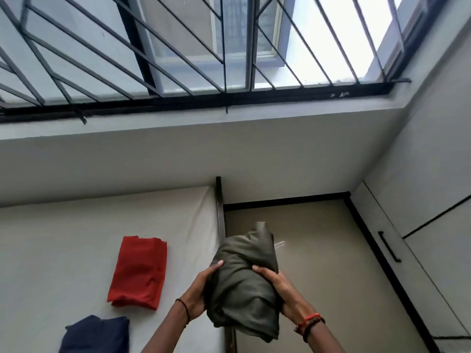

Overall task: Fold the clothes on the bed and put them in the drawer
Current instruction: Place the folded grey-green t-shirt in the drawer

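**Olive bundle held at bed's edge**

Folded olive-green garment point(244, 284) is in the air at 6 o'clock in view, above the mattress point(63, 238) edge. Left hand point(201, 289) grips its left side, thumb on top. Right hand point(275, 284) clamps the right side. Folded red garment point(139, 272) lies on the mattress at the bundle's 9 o'clock, navy garment point(96, 335) at 8. Cabinet handle point(390, 247) at 2 o'clock. Barred window point(178, 47) at 12.

Matt olive cloth bundle point(244, 284), soft red cloth point(139, 273), dark metal window bars point(178, 59), glossy floor point(318, 250).
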`<state>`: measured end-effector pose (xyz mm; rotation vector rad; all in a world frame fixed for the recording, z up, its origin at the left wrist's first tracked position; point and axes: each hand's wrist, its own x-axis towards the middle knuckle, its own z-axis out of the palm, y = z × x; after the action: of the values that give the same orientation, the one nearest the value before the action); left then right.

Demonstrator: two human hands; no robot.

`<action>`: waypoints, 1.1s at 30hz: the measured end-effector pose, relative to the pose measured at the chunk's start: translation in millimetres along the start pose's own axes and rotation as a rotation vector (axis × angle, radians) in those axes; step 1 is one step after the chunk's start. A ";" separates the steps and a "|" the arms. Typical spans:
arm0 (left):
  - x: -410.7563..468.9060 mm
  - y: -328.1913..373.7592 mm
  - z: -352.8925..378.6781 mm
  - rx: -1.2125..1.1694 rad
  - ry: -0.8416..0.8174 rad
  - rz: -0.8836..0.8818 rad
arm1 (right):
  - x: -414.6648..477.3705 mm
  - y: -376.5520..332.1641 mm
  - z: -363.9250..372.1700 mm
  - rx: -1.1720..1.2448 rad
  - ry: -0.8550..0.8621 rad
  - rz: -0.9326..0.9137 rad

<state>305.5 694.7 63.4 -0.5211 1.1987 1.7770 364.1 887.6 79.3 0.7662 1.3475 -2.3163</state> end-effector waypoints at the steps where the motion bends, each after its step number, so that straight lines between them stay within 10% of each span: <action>1: -9.0 -0.3 13.0 0.031 -0.001 0.005 | -13.9 -5.7 -3.7 0.002 0.010 -0.021; 33: -61.9 -160.5 242.5 0.845 -0.591 -0.132 | -331.4 88.5 -141.6 0.375 0.653 -0.358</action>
<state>506.1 902.2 134.7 0.3878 1.2913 1.0400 713.6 978.7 164.5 1.6267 1.3878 -2.7791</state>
